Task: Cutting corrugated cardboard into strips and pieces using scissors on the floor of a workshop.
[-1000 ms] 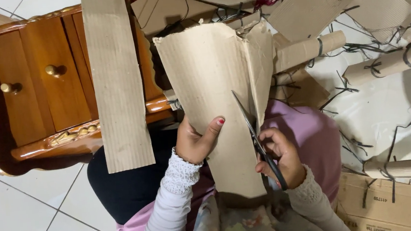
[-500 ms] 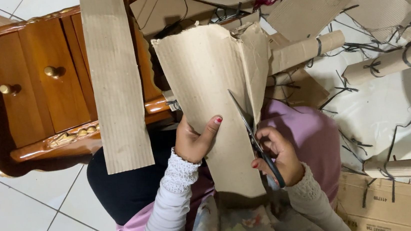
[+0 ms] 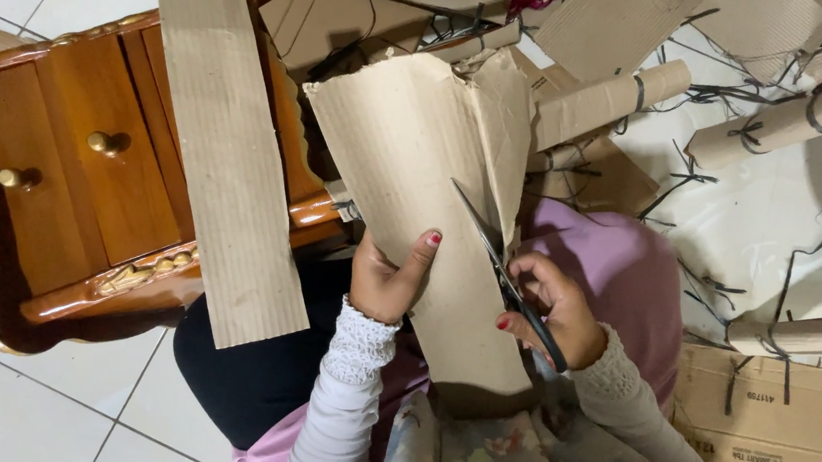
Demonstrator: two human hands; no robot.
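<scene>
Cardboard sheet (image 3: 414, 160) pinched by left hand (image 3: 388, 281); right hand (image 3: 551, 308) grips scissors (image 3: 499, 263).

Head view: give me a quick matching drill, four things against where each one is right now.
Things:
1. scissors
2. cardboard sheet
3. long cardboard strip
4. rolled cardboard tubes

Places:
A. lying across the wooden drawer chest
B. gripped at its edge by the left hand
C. on the white floor, far right
D. in the right hand, blades in the sheet

Pairs: 1-D, 2-B, 3-A, 4-C
</scene>
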